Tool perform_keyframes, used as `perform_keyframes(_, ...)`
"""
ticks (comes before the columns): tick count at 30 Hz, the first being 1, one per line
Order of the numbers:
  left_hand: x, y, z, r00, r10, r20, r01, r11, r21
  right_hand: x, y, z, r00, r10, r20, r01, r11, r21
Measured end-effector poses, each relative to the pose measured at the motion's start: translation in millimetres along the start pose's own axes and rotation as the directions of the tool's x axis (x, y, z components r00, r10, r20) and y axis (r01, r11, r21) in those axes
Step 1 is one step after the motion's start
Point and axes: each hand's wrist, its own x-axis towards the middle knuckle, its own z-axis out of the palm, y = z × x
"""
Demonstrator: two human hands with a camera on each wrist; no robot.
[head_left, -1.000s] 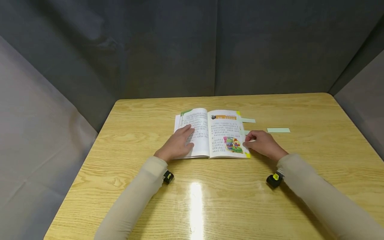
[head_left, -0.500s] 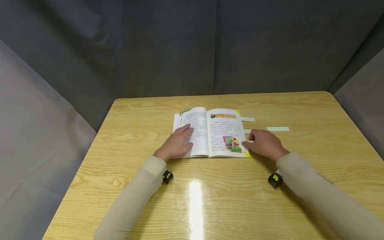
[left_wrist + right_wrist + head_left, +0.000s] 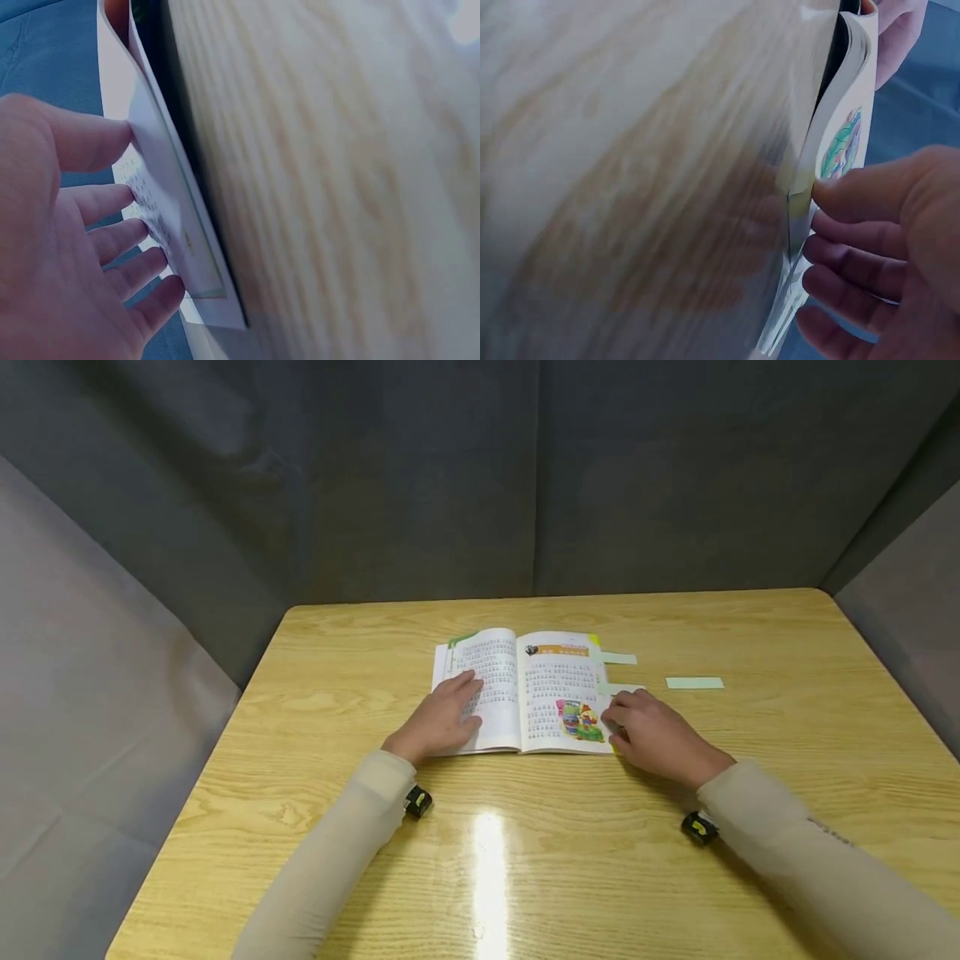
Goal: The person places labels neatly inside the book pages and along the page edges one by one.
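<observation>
While the left hand [image 3: 437,720] lies spread, the right hand [image 3: 662,737] touches the book [image 3: 536,697] at four o'clock, pinch unclear; uneven pressure could crease it.

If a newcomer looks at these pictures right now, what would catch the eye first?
Probably the open book, toward the far side of the wooden table, with a colourful drawing low on its right page. Next, the hands: the left hand rests on the left page, and the right hand touches the right page's outer edge. A pale green strip lies apart, to the book's right.
</observation>
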Motion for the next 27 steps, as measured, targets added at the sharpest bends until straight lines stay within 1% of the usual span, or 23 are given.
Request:
perform_keyframes(5,-0.5,0.1,-1.9,1.0,-0.009,0.004,0.009,1.0,0.01,4.1,-3.4,-0.7,1.0,0.009,-0.004,-0.009,1.0,0.009)
perform_keyframes(10,-0.9,0.0,-0.8,1.0,-0.011,0.012,0.011,1.0,-0.001,3.9,-4.2,-0.6,1.0,0.028,0.007,-0.028,1.0,0.005)
perform_keyframes(17,0.0,0.3,-0.7,1.0,-0.01,-0.001,0.01,1.0,-0.001,5.1,-4.0,-1.8,1.0,-0.002,-0.031,0.001,0.999,-0.036)
perform_keyframes(23,-0.4,0.2,-0.3,1.0,-0.01,0.021,0.01,1.0,-0.009,1.8,-4.1,1.0,0.999,0.033,-0.005,-0.033,0.999,-0.024)
perform_keyframes(27,-0.6,0.2,-1.2,1.0,-0.009,0.02,0.01,1.0,-0.009,0.8,-3.7,2.0,0.999,0.038,-0.017,-0.039,0.998,-0.042)
